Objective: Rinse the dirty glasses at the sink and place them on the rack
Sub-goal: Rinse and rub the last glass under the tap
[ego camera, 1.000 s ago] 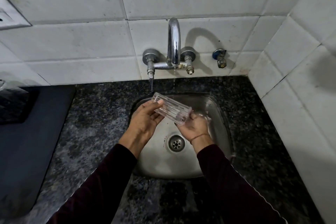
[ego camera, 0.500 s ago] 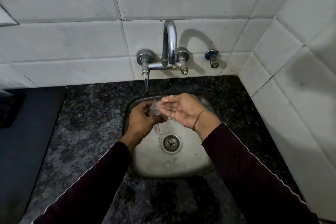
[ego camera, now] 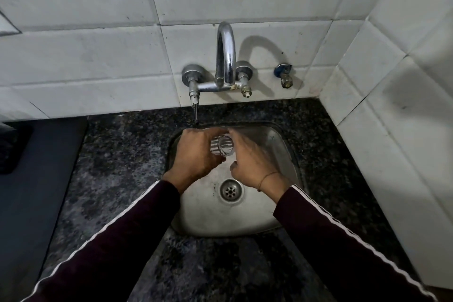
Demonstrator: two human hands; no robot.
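A clear ribbed glass (ego camera: 221,146) lies on its side over the back of the steel sink (ego camera: 284,154), one round end turned toward me. My left hand (ego camera: 196,154) grips it from the left, fingers wrapped round its body. My right hand (ego camera: 252,162) closes on it from the right, fingers over the top and thumb curled beneath. Most of the glass is hidden between the two hands. It sits just below and in front of the chrome tap (ego camera: 225,56). No rack is in view.
The drain (ego camera: 230,190) lies under my wrists. Dark speckled granite counter (ego camera: 117,167) surrounds the sink. A dark mat (ego camera: 31,191) covers the counter at far left. White tiled walls close in behind and on the right, with a small valve (ego camera: 284,76) beside the tap.
The glass has turned from lying crosswise to pointing one end at me. My right hand moved from the glass's lower end, over its top, to clasp its right side.
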